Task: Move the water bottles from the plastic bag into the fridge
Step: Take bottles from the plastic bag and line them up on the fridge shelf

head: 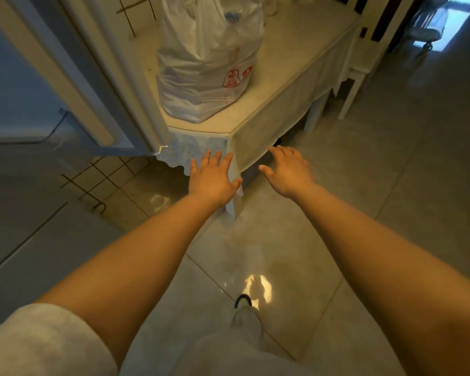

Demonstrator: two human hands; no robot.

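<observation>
Both hands, left and right, are empty with fingers spread; the bag at upper centre should be opened before a bottle is gripped.

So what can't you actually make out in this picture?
- Head view: how many water bottles are in the plastic bag; its cloudy film hides all but one blurred cap.
- Fridge interior: cut off by the left edge; only its open door shows.
- Red logo on the bag: too creased to read.
- Both the left hand and right hand hold nothing.
</observation>
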